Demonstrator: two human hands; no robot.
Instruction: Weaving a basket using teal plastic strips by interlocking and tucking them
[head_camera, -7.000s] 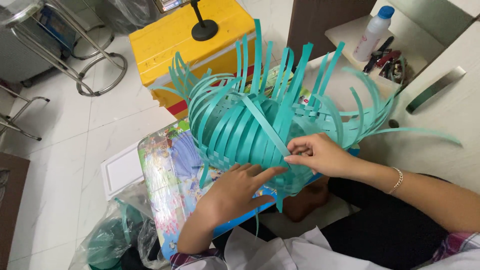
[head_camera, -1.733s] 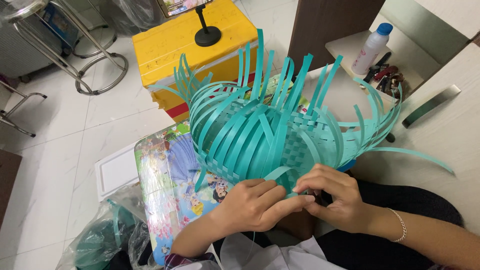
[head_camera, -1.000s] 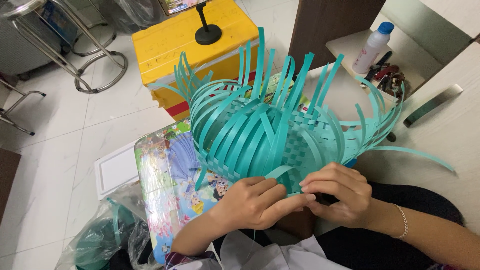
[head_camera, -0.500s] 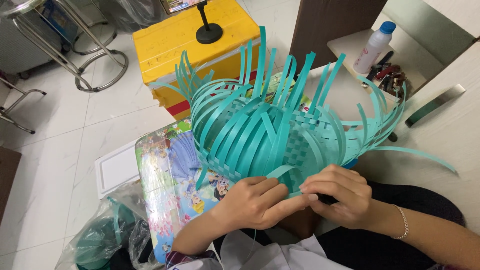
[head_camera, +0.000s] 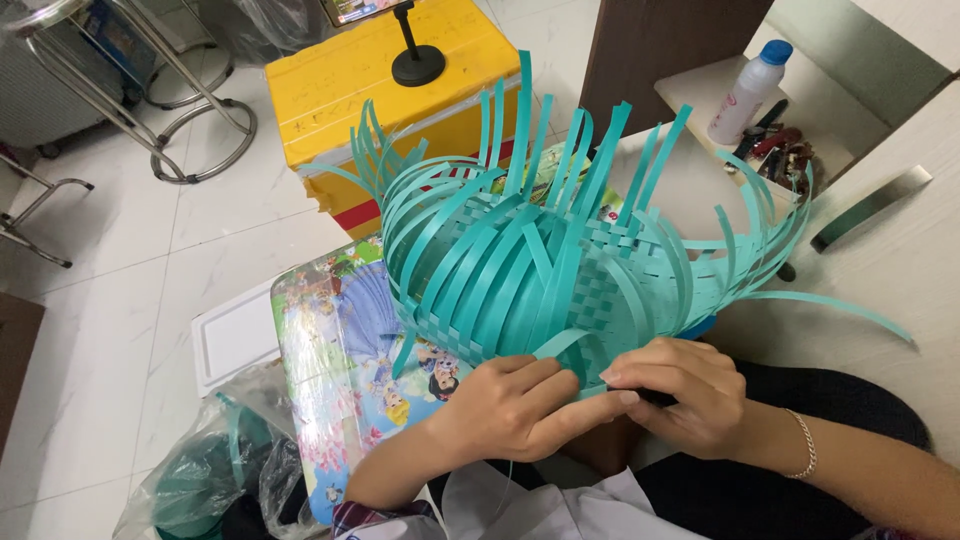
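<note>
Head view showed the teal woven basket (head_camera: 560, 270) lying on its side across the person's lap, loose strips fanning away. At its near rim both hands met: left hand (head_camera: 515, 405) and right hand (head_camera: 680, 395), fingers curled shut, pinched one teal strip (head_camera: 560, 345) between them.

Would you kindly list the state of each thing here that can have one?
Basket: half woven, loose strips sticking out.
Left hand: grip pinching a strip at the basket's near edge.
Right hand: fingers closed on the same edge.
Bottle: upright, capped.
Yellow box: lid shut, a black stand on top.
Plastic bag: open, teal strips inside.
</note>
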